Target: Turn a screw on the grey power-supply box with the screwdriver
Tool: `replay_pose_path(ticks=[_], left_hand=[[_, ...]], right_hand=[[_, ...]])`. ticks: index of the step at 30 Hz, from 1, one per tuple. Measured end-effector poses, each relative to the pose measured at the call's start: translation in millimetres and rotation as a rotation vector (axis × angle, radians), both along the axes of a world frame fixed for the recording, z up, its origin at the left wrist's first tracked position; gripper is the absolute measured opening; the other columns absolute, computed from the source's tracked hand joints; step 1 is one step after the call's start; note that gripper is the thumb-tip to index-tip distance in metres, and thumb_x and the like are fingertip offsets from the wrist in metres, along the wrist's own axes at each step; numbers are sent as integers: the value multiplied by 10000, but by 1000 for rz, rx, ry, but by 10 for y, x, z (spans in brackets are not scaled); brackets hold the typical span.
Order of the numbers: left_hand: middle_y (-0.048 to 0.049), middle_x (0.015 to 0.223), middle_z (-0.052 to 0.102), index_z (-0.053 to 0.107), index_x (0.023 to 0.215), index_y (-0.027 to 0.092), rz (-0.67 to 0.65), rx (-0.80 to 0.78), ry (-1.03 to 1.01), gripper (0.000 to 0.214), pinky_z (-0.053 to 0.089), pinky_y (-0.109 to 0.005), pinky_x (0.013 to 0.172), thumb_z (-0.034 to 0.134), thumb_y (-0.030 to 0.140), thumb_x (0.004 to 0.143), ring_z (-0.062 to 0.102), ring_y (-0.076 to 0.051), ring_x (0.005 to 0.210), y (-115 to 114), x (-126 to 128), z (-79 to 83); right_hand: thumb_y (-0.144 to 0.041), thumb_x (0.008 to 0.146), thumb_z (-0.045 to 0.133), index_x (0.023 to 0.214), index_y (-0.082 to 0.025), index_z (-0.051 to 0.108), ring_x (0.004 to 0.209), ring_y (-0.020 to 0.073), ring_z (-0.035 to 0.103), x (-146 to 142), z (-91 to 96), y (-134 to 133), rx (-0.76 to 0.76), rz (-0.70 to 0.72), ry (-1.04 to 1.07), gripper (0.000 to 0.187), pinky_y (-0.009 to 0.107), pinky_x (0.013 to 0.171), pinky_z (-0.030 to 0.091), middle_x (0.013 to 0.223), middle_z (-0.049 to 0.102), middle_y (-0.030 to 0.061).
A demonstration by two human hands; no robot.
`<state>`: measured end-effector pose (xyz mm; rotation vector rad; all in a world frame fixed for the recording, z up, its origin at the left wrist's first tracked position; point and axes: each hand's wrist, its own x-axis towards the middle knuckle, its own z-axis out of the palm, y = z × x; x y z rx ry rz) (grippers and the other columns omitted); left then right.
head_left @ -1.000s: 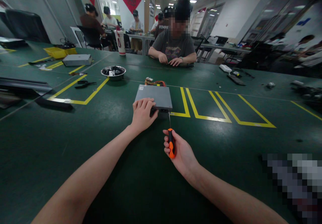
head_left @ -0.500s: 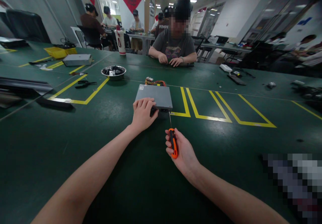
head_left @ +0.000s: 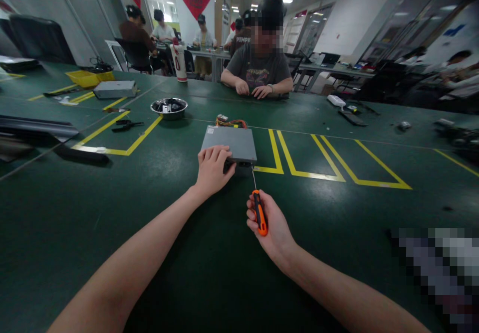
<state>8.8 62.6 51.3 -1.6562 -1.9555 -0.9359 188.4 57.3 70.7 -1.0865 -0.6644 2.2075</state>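
A flat grey metal box [head_left: 232, 142] lies on the green table, with a bundle of coloured wires [head_left: 230, 122] at its far end. My left hand [head_left: 212, 168] rests on the box's near left corner, fingers curled over the edge and pressing it down. My right hand [head_left: 270, 226] is closed round the orange and black handle of a screwdriver [head_left: 258, 212]. The thin shaft points away from me, and its tip sits at the near right corner of the box.
A steel bowl [head_left: 168, 106] with dark parts stands at the left, black pliers [head_left: 126, 124] nearby. Yellow tape lines [head_left: 307, 173] mark the green table [head_left: 112, 213]. A person [head_left: 258, 66] sits opposite, hands on the table. Another grey box [head_left: 114, 88] and yellow tray [head_left: 89, 78] lie far left.
My right hand has rolled the screwdriver handle a little, so its rear end has swung slightly right. My left hand and the box have stayed put.
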Motion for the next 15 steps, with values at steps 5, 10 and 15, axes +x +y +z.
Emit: replay_pose_path(ticks=[5, 10, 15], left_hand=[[-41, 1147, 566, 497, 944, 231, 9, -1, 0, 174, 288, -412, 899, 550, 284, 788, 465, -230, 1082, 6, -2, -9], [-39, 1144, 567, 499, 945, 232, 1, 3, -7, 174, 288, -412, 905, 550, 283, 787, 462, -229, 1089, 4, -1, -2], [-38, 1129, 575, 503, 942, 229, -6, 7, -1, 169, 295, -408, 894, 548, 275, 786, 473, -224, 1075, 7, -3, 5]], right_hand=[[-316, 789, 556, 797, -157, 604, 535, 59, 457, 4, 0, -13, 33, 10, -30, 166, 162, 426, 343, 694, 538, -6], [-333, 827, 492, 880, -169, 609, 524, 68, 454, -3, -41, -3, -19, 27, -28, 208, 174, 434, 352, 671, 528, -4], [-310, 799, 546, 783, -175, 561, 537, 72, 465, -66, -40, -49, 22, -41, -44, 137, 176, 426, 337, 702, 536, -5]])
